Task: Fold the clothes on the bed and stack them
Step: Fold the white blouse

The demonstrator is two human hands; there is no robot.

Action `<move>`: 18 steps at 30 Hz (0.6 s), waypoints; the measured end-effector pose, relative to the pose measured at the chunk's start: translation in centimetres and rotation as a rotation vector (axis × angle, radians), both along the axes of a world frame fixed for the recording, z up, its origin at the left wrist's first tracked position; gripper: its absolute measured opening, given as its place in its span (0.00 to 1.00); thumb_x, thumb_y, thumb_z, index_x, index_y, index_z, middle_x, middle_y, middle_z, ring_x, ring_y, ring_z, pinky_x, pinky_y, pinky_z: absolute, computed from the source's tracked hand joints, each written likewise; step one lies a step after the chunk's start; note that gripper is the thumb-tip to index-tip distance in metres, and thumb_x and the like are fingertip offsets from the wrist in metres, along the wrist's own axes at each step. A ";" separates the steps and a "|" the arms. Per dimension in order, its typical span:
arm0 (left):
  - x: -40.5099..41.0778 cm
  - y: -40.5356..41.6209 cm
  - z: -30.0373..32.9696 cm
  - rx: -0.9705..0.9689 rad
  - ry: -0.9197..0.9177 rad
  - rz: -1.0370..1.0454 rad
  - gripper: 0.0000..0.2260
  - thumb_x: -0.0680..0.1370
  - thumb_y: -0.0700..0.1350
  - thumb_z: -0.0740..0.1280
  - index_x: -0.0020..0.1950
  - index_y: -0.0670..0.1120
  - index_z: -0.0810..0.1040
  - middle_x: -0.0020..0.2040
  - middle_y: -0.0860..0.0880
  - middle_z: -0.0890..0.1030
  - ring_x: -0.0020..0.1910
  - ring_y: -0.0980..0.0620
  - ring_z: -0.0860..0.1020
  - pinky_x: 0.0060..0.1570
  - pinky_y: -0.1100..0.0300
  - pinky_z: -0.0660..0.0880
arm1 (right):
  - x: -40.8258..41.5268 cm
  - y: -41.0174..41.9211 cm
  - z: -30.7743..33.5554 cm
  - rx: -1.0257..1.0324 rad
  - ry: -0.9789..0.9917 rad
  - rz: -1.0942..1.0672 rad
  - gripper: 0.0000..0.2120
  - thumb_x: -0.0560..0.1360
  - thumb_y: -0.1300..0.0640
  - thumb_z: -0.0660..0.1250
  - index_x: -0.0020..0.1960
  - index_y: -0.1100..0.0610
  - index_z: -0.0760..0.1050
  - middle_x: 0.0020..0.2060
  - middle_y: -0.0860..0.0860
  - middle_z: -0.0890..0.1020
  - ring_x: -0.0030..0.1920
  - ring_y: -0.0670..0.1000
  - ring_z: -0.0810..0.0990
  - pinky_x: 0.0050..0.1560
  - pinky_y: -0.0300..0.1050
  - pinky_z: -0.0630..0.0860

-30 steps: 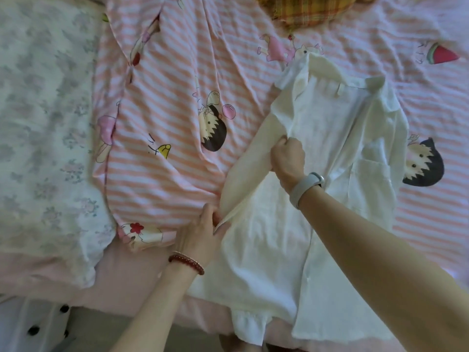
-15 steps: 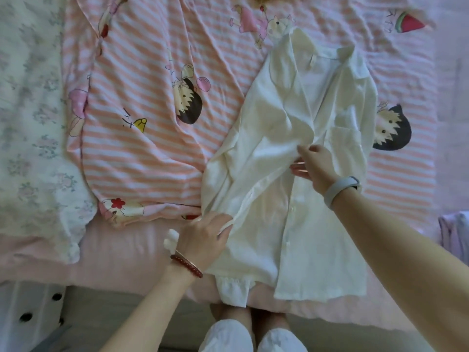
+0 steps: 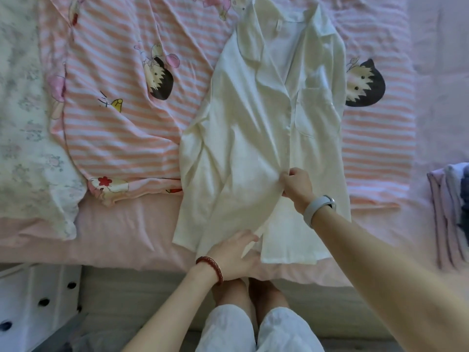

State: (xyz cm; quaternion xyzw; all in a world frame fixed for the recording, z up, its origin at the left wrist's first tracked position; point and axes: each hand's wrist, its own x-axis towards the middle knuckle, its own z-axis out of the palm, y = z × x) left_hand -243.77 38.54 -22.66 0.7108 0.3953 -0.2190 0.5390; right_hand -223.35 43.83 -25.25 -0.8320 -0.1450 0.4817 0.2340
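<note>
While white shirt (image 3: pixel 256 138) lies on striped bed (image 3: pixel 121 128), right hand (image 3: pixel 295 185) pinches placket, left hand (image 3: pixel 234 252) spread.

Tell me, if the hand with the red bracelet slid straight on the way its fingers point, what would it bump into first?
The left hand lies flat on the white shirt's bottom hem, fingers pointing right. Going straight on, it would probably meet the shirt's other front panel first, below the right hand, which pinches the shirt's front edge.

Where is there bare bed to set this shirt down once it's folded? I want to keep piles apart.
Bare pink sheet lies along the near edge, between the floral pillow and the white shirt. A narrower strip runs between the shirt and the folded stack. The middle is crowded: the striped quilt and the shirt fill it.
</note>
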 end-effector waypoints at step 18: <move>-1.1 3.3 -4.4 0.376 0.161 0.731 0.10 0.76 0.48 0.66 0.54 0.44 0.78 0.56 0.48 0.71 0.61 0.46 0.69 0.56 0.61 0.63 | -3.6 -12.4 -0.2 0.037 0.160 0.071 0.11 0.79 0.59 0.54 0.38 0.56 0.59 0.33 0.50 0.62 0.33 0.48 0.60 0.35 0.43 0.61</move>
